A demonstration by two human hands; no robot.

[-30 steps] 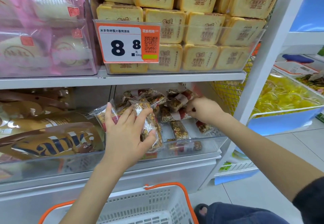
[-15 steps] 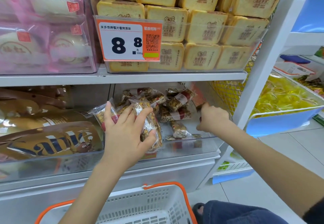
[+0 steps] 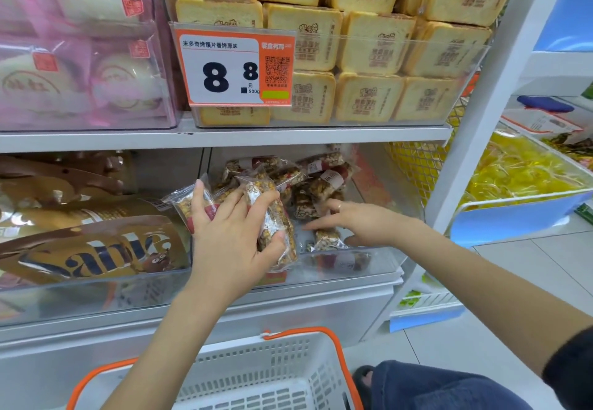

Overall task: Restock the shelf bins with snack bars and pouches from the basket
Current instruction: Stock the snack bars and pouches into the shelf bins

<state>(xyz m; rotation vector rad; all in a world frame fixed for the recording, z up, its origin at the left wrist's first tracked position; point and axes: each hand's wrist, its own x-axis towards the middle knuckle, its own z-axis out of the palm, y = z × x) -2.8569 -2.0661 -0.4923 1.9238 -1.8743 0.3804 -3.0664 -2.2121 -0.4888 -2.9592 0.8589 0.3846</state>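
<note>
At frame centre, the left hand (image 3: 231, 233) grips a bundle of snack bars (image 3: 272, 226) over the clear bin (image 3: 378, 262). The right hand (image 3: 362, 220), fingers straight, reaches among bars inside. The basket (image 3: 256, 374) sits at the bottom.

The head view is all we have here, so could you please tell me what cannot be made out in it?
- White basket: contents cut off by the bottom edge.
- Left hand: how many snack bars it grips, its fingers cover them.
- Right hand: what its palm covers.
- Price tag: small print too small.
</note>
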